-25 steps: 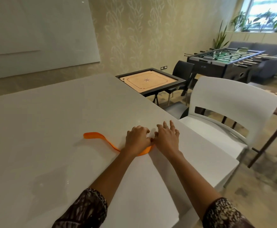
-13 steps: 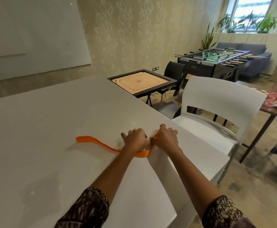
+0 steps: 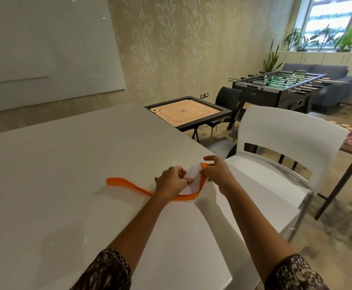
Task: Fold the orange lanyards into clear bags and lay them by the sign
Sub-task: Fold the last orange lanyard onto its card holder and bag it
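So, the orange lanyard (image 3: 129, 185) is on the white table (image 3: 66, 160), with its looped end out to the left, well apart from both hands. From there the strap runs right, passes under the left wrist, bends near the table's edge and climbs to the right hand (image 3: 218, 171), which pinches the free end between thumb and fingertips. The left hand (image 3: 172, 182) is curled, and it looks like it's pinching the edge of a pale flat sheet between the two hands. I think that's the clear bag (image 3: 193, 177), but I can't say for sure. The strap's rising part lies along the right side of that sheet.

Compared with half a second ago, the hands have come apart. Back then they were knuckle to knuckle on top of the strap, and the pale sheet was barely showing. The lanyard's end is now lifted in the right hand. The loop on the left hasn't really moved.

Both forearms reach forward out of dark patterned sleeves (image 3: 108, 268), backs of the hands up. The right index finger is hooked up above the pinch. There's a white chair (image 3: 286, 132) just past the table's right edge.
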A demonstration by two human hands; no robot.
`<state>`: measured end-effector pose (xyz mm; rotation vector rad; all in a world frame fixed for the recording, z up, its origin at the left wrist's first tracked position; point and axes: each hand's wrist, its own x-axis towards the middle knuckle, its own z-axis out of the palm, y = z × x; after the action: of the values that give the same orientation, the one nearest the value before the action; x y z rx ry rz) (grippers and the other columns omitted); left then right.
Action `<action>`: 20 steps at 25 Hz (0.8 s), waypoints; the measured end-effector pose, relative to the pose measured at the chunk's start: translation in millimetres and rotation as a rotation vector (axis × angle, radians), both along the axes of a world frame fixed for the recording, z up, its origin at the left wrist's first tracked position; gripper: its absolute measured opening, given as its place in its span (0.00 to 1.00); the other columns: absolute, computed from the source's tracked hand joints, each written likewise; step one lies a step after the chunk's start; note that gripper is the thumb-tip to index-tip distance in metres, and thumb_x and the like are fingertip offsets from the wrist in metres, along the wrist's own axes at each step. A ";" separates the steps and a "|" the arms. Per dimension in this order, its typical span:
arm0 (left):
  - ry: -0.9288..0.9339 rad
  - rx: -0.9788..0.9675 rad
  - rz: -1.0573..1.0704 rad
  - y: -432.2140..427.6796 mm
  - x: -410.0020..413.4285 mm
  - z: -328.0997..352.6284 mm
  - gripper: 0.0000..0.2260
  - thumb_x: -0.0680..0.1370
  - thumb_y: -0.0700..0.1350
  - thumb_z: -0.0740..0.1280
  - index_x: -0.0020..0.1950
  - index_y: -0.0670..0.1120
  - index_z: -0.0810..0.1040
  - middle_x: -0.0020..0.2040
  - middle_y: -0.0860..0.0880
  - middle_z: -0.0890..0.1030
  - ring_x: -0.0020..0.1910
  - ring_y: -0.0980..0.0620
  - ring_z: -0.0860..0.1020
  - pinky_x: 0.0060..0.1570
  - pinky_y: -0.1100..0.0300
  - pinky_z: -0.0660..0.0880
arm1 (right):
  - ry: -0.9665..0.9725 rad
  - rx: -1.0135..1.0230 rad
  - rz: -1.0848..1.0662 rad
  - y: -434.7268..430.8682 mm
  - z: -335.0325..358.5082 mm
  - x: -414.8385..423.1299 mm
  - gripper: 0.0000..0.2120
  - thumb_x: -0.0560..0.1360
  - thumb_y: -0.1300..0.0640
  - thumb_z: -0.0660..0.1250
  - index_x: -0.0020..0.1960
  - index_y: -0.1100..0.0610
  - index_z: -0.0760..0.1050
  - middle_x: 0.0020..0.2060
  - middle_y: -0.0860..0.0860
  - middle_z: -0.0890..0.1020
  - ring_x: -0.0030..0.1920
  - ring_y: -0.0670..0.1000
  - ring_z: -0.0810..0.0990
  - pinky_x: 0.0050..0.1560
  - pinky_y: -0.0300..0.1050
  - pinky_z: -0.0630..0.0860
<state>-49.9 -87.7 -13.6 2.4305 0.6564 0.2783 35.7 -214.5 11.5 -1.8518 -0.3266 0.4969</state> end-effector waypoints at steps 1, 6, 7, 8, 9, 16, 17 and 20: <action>-0.085 -0.029 0.026 1.6 -3.2 4.6 0.15 0.75 0.56 0.69 0.56 0.49 0.76 0.53 0.51 0.81 0.52 0.50 0.78 0.55 0.54 0.73 | -0.003 0.072 0.016 1.5 4.6 -1.9 0.21 0.76 0.65 0.66 0.67 0.56 0.69 0.61 0.59 0.75 0.54 0.55 0.78 0.47 0.44 0.77; -0.553 0.483 0.214 9.8 -20.5 24.8 0.08 0.73 0.49 0.73 0.45 0.47 0.78 0.41 0.50 0.82 0.40 0.52 0.79 0.41 0.59 0.75 | -0.177 0.236 -0.086 21.1 23.3 -16.6 0.16 0.76 0.52 0.69 0.62 0.53 0.73 0.61 0.54 0.75 0.59 0.53 0.75 0.52 0.43 0.75; -0.597 0.601 0.225 13.4 -23.9 26.7 0.08 0.72 0.48 0.74 0.45 0.46 0.79 0.41 0.49 0.82 0.40 0.52 0.79 0.39 0.59 0.76 | -0.189 0.273 -0.079 27.4 25.2 -21.7 0.15 0.76 0.52 0.68 0.62 0.54 0.74 0.60 0.53 0.77 0.60 0.53 0.76 0.49 0.40 0.74; -0.622 0.686 0.232 17.8 -27.3 28.0 0.08 0.72 0.47 0.74 0.46 0.45 0.80 0.42 0.48 0.83 0.41 0.50 0.79 0.38 0.58 0.77 | -0.211 0.308 -0.066 33.5 26.6 -27.6 0.15 0.76 0.52 0.67 0.62 0.53 0.74 0.59 0.53 0.78 0.60 0.53 0.76 0.48 0.38 0.74; -0.643 0.743 0.240 22.2 -30.9 28.9 0.09 0.71 0.47 0.75 0.46 0.44 0.80 0.44 0.46 0.83 0.43 0.49 0.80 0.38 0.57 0.78 | -0.260 0.329 -0.063 39.1 27.4 -32.5 0.15 0.76 0.53 0.68 0.62 0.52 0.73 0.60 0.52 0.78 0.60 0.52 0.76 0.49 0.39 0.75; -0.695 0.943 0.183 45.5 -65.2 38.7 0.09 0.69 0.44 0.76 0.46 0.44 0.81 0.48 0.43 0.83 0.49 0.44 0.80 0.47 0.51 0.78 | -0.573 0.396 0.092 68.5 27.5 -45.3 0.17 0.77 0.65 0.65 0.63 0.52 0.73 0.61 0.53 0.78 0.61 0.53 0.77 0.51 0.36 0.78; -0.687 0.976 0.177 51.5 -71.7 43.2 0.08 0.70 0.44 0.75 0.46 0.44 0.82 0.48 0.44 0.83 0.50 0.44 0.80 0.48 0.50 0.77 | -0.513 0.408 0.091 72.5 27.7 -45.3 0.16 0.77 0.66 0.64 0.62 0.53 0.74 0.59 0.52 0.79 0.60 0.53 0.78 0.48 0.35 0.79; -0.707 1.069 0.182 71.1 -91.7 53.4 0.02 0.73 0.43 0.72 0.44 0.46 0.82 0.48 0.47 0.83 0.51 0.45 0.80 0.51 0.51 0.72 | -0.358 0.396 0.088 87.7 27.3 -51.5 0.18 0.77 0.64 0.64 0.65 0.53 0.72 0.57 0.51 0.80 0.55 0.50 0.79 0.48 0.41 0.81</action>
<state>-141.6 -16.5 39.9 2.8566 0.4301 1.8505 -15.7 -126.8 38.8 -1.5352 -0.6978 0.1395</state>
